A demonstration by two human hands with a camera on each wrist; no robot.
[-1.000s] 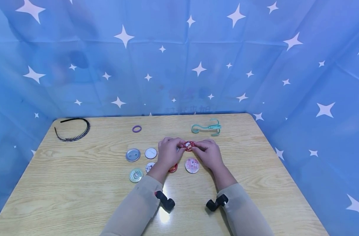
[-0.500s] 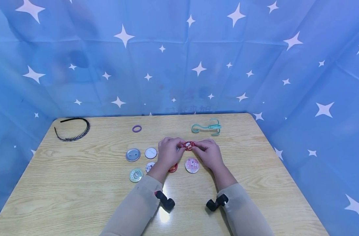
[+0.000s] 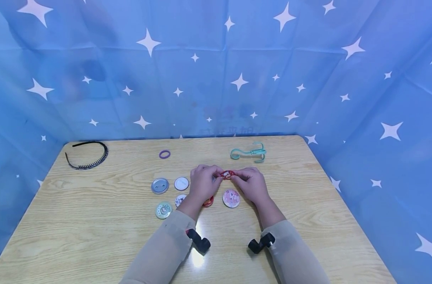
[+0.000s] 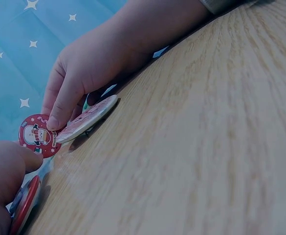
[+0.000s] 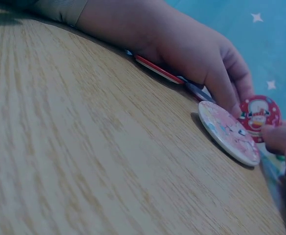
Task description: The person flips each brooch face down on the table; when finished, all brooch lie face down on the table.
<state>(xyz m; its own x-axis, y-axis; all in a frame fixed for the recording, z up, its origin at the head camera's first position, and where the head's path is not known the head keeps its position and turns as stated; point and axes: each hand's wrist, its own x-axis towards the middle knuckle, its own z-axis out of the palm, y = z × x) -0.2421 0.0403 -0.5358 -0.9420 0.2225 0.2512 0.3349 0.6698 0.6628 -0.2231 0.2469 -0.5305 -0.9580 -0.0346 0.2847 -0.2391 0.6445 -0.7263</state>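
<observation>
Both hands hold a red round pin badge (image 3: 228,174) with a white cartoon figure, raised on its edge with its face towards me. My left hand (image 3: 202,184) pinches its left edge between thumb and fingers. At its right edge, my right hand (image 3: 252,185) pinches it the same way. A pink badge (image 3: 231,198) lies face up on the table just nearer than the held one; the right wrist view shows this pink badge (image 5: 228,132) close by the fingertips. Beneath the left wrist, another red badge (image 3: 208,202) is partly hidden.
Left of the hands lie a grey badge back (image 3: 160,186), a white badge (image 3: 181,184), a partly covered white printed badge (image 3: 180,200) and a green badge (image 3: 164,210). Farther back are a black headband (image 3: 102,156), a purple ring (image 3: 164,154) and a teal hooked piece (image 3: 249,153).
The red badge between the hands looks slightly flatter, tipped back a little. Both hands stay in nearly the same place, and the other badges have not moved.
</observation>
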